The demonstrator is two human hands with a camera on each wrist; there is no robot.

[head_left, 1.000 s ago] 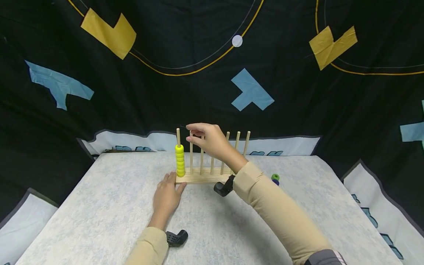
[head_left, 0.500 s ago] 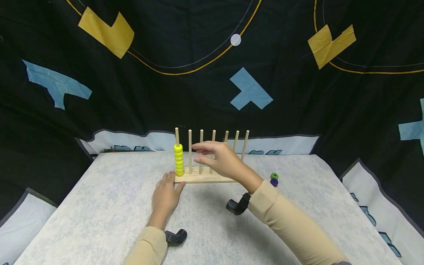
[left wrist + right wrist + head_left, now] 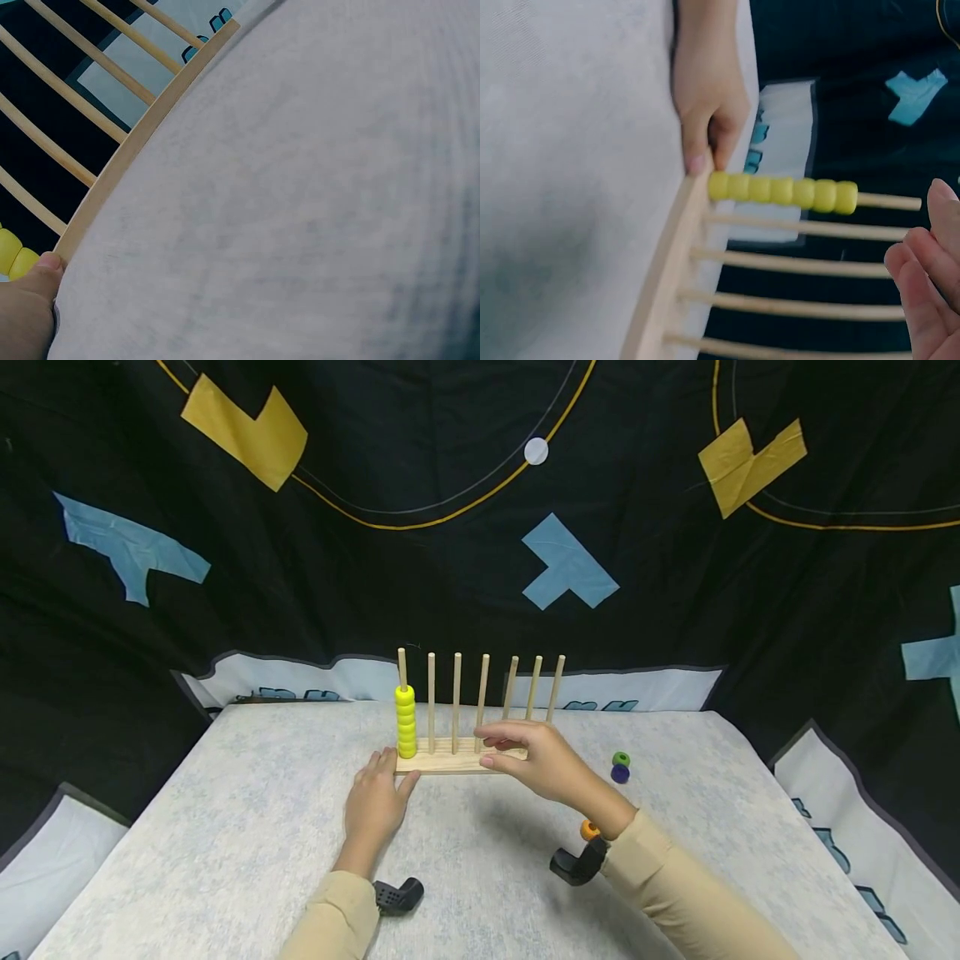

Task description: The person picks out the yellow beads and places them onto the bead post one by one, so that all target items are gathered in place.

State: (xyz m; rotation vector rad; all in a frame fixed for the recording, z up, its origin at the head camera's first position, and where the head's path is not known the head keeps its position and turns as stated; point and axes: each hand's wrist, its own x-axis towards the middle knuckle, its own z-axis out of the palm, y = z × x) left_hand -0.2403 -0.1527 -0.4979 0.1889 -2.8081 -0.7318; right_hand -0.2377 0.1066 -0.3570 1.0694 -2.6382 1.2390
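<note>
A wooden peg rack [image 3: 442, 763] stands on the table, with a row of upright pegs on its flat base. The leftmost peg carries a stack of yellow beads [image 3: 406, 722], its bare tip showing above them. With thumb at the front and fingers around the end, my left hand [image 3: 375, 802] holds the left end of the base; the left wrist view shows the thumb [image 3: 46, 274] against its edge. My right hand [image 3: 542, 760] hovers in front of the right-hand pegs, fingers loosely bent and nothing between them.
A green bead [image 3: 621, 759] and a dark blue bead [image 3: 620, 774] lie right of the rack. An orange bead [image 3: 590, 830] is partly hidden behind the right wrist. A patterned black cloth [image 3: 360, 593] hangs behind the pale table [image 3: 247, 827].
My right hand has come down and back to the right from the tops of the left pegs, uncovering the orange bead. The left hand stays on the base.
</note>
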